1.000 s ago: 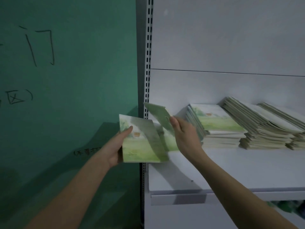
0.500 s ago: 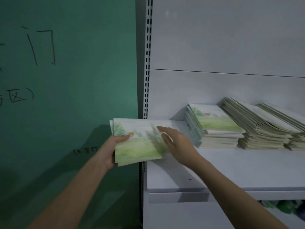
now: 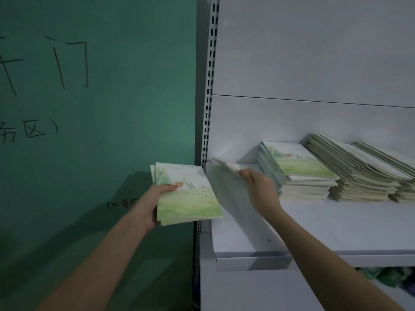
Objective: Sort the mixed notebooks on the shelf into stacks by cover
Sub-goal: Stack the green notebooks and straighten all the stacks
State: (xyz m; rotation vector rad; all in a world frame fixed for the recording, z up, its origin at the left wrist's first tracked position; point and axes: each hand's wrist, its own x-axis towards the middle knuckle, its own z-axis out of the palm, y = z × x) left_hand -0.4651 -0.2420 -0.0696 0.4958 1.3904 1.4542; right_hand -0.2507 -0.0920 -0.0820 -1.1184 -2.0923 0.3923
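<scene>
While a small pile of green meadow-cover notebooks point(image 3: 186, 194) is gripped in the left hand point(image 3: 155, 203), thumb laid on the top cover, a single blurred notebook point(image 3: 226, 168) is pinched by the right hand point(image 3: 260, 189) at three o'clock of the pile. On the white shelf point(image 3: 336, 225), three stacks point(image 3: 298, 169) are seen further toward three o'clock.
</scene>
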